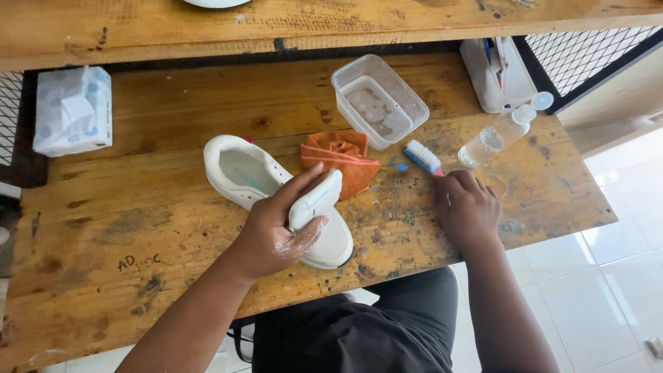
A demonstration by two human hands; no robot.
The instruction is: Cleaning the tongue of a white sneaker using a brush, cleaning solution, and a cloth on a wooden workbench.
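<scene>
My left hand (pixel 280 231), dusted with white foam, grips the tongue of a white sneaker (pixel 243 173) that lies on the wooden table (pixel 138 228), toe toward me. My right hand (pixel 468 207) is closed around the handle of a small brush (pixel 423 156) with a blue back and white bristles, holding it against the table right of the shoe. An orange cloth (pixel 342 162) lies crumpled just behind the shoe, between both hands.
A clear plastic tub (pixel 376 97) holding a little soapy water stands behind the cloth. A clear bottle (pixel 501 131) lies on its side at right. A tissue pack (pixel 72 110) sits far left, a white box (pixel 494 72) far right.
</scene>
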